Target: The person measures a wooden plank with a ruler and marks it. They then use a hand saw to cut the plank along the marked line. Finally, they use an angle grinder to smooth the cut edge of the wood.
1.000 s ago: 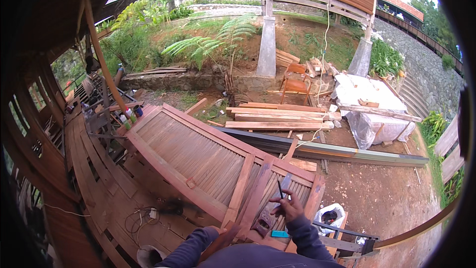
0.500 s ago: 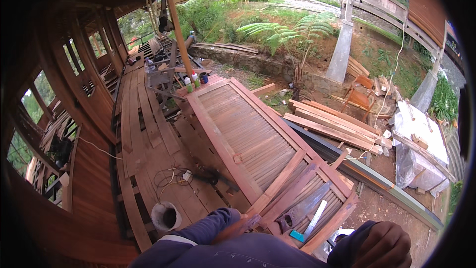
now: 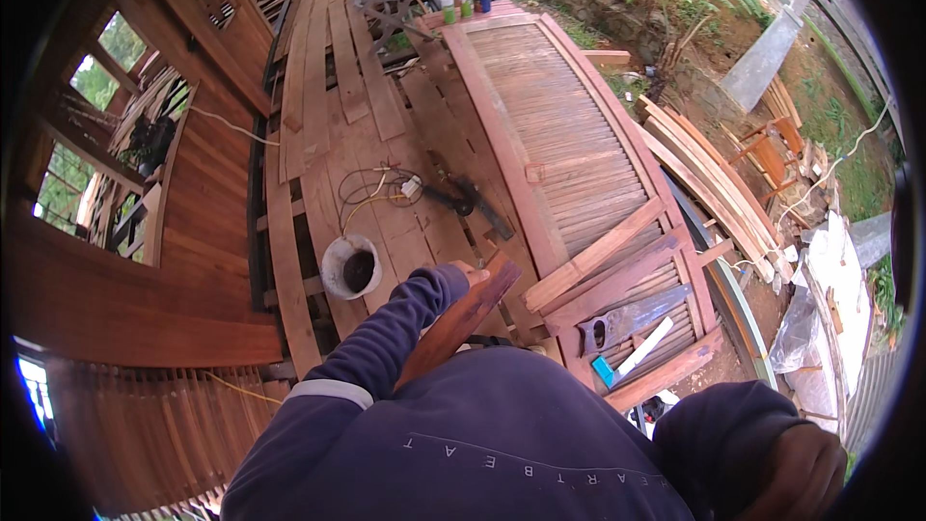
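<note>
In the head view, the left hand (image 3: 469, 274) reaches forward from a dark sleeve with a pale band, its fingers closed around the edge of a reddish-brown board (image 3: 461, 320). That board slants up from beside the person's body, its far end near the corner of a slatted wooden panel (image 3: 569, 140).

The right hand (image 3: 799, 471) is at the lower right, well apart from the board; its fingers look bent, but it is too dark and cut off to tell whether they hold anything.

On the near part of the panel, a pale wooden strip (image 3: 596, 257) lies slantwise, with a reddish plank (image 3: 613, 282) beside it. Nearer the person are a handsaw (image 3: 641, 315) and, just beside it, a square (image 3: 640, 355) with a teal handle and a pale blade. Two bottles (image 3: 466, 4) and a blue cup (image 3: 483, 4) stand at the panel's far end.

To the left, on the plank floor (image 3: 313, 125), are a bucket (image 3: 334, 268) with a dark inside, a tangled cable (image 3: 359, 197) and a dark tool (image 3: 490, 219). Beyond the panel, to the right, lie stacked planks (image 3: 709, 183) near an orange-brown chair (image 3: 772, 162).
</note>
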A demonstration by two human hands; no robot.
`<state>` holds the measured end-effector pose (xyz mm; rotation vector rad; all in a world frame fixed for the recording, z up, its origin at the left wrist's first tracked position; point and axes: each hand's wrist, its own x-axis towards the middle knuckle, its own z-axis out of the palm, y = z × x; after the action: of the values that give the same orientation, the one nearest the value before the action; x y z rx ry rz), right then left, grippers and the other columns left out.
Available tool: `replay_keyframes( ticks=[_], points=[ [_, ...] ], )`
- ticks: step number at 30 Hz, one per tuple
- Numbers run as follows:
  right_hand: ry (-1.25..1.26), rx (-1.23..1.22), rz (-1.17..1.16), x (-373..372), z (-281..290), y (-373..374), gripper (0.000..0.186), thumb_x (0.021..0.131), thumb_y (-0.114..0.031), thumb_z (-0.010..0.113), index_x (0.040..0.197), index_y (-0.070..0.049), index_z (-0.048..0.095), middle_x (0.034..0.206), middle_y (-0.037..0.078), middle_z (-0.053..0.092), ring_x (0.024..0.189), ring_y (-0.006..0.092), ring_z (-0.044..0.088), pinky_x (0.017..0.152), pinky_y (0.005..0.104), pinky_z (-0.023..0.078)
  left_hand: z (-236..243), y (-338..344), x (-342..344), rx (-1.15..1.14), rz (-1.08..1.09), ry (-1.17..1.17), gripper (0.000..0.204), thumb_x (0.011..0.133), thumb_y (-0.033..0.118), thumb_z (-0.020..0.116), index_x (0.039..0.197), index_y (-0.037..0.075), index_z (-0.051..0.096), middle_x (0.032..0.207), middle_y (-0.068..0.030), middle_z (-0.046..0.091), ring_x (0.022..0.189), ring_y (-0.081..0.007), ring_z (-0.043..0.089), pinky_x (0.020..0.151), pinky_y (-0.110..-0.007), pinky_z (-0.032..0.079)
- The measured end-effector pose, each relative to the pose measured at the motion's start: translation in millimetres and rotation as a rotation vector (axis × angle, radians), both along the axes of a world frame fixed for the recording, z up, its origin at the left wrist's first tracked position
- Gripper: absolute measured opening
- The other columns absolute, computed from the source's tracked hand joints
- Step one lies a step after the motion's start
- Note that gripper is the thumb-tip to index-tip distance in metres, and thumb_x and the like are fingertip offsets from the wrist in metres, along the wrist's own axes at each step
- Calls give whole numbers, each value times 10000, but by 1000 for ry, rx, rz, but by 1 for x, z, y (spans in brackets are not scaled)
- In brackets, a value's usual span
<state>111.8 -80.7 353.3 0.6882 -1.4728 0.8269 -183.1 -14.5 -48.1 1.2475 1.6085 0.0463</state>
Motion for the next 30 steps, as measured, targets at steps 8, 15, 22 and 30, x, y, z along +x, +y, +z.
replay_keyframes(
  ticks=[8, 15, 22, 30],
  points=[
    [-1016, -1220, -520, -69, -237, 56, 189, 924, -155, 622, 1038, -5, 611, 794, 37, 620, 703, 114, 580, 645, 253, 468, 63, -33, -50, 50, 138, -73, 563, 934, 557, 504, 1168, 75, 677, 1114, -195, 676, 1050, -310, 637, 933, -370, 454],
    [-1231, -1578, 51, -135, -394, 1, 347, 930, -261, 655, 1136, 9, 583, 933, 115, 685, 821, 224, 691, 699, 326, 566, 40, -45, -64, 118, 44, -136, 610, 907, 611, 527, 1178, 86, 679, 1032, -151, 707, 965, -240, 661, 873, -348, 486],
    [-894, -1734, 156, -141, -416, -21, 333, 930, -270, 657, 1090, 17, 606, 940, 129, 680, 806, 252, 688, 712, 362, 591, 39, -50, -50, 218, 59, -205, 538, 929, 533, 552, 1013, 17, 680, 887, -115, 703, 827, -192, 655, 767, -339, 506],
    [-742, -1934, -35, -110, -435, -33, 391, 910, -280, 681, 1071, 65, 592, 935, 151, 675, 790, 254, 683, 673, 374, 592, 13, -92, -88, 446, 280, 129, 306, 855, 331, 642, 948, 40, 665, 777, -105, 699, 718, -236, 676, 682, -339, 530]
  ],
)
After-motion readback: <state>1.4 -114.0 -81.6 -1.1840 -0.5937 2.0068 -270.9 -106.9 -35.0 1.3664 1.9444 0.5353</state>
